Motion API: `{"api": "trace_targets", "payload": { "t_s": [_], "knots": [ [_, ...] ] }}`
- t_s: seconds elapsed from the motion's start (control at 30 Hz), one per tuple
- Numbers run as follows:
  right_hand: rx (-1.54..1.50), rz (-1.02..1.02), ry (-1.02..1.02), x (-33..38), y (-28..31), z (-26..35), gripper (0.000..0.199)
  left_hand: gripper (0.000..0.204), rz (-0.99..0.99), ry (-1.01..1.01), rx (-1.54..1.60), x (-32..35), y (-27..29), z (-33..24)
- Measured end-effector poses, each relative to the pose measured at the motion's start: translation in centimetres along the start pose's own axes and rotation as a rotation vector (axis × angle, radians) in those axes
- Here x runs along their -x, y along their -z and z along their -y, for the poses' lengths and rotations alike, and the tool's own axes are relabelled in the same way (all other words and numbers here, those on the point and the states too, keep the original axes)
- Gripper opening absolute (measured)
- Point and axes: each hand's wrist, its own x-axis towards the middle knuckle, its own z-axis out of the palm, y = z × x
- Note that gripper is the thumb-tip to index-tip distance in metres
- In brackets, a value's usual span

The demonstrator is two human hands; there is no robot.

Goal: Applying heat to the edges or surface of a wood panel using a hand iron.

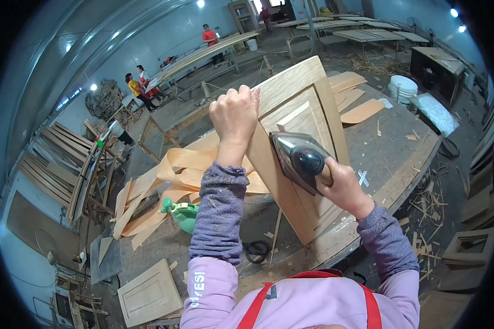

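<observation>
A pale wooden cabinet door (285, 204) with a raised centre panel stands tilted on the worktable (398, 151). My left hand (235, 109) is closed around its upper left edge. In my right hand (343, 186) is the handle of a clothes iron (300, 159), its metal body held against the door's left edge. Left of the door lie long curled strips of wood veneer (189, 159). A green spray bottle (184, 217) stands beside my left forearm, partly hidden by it. A coiled black cord (256, 251) lies near the door's lower corner.
At the table's near left corner lies a smaller panelled door (150, 293). More veneer pieces (362, 111) rest behind the held door. White buckets (403, 88) stand beyond the table's right edge, and wood scraps (427, 205) litter the floor. Several people are far off at the back.
</observation>
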Motion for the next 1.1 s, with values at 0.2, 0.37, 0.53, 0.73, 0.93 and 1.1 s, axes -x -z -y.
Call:
{"api": "trace_targets", "payload": {
  "t_s": [0.2,0.37,0.53,0.73,0.93,1.1],
  "knots": [
    [0.040,0.015,0.053,-2.6,0.5,-1.5,0.026,0.038,0.001,-0.002,0.003,-0.1,-0.1,-0.1],
    [0.006,0.092,0.061,-1.2,0.7,-2.7,0.023,0.038,0.010,0.001,0.004,0.1,-0.3,0.0],
    [0.033,0.016,0.036,-0.3,-0.2,-2.6,0.032,0.039,0.029,-0.001,-0.017,0.2,-0.2,-0.2],
    [-0.009,0.035,-0.017,-2.3,-0.6,-2.4,0.033,0.040,0.042,-0.008,-0.109,0.2,-0.9,0.0],
    [-0.019,0.189,-0.052,4.3,-2.4,-6.0,0.030,0.048,0.176,0.051,-0.129,-0.1,-2.2,0.9],
    [-0.017,0.423,-0.159,13.8,-3.8,-9.8,0.028,0.051,0.263,0.090,-0.135,0.2,-5.3,3.1]
  ]
}}
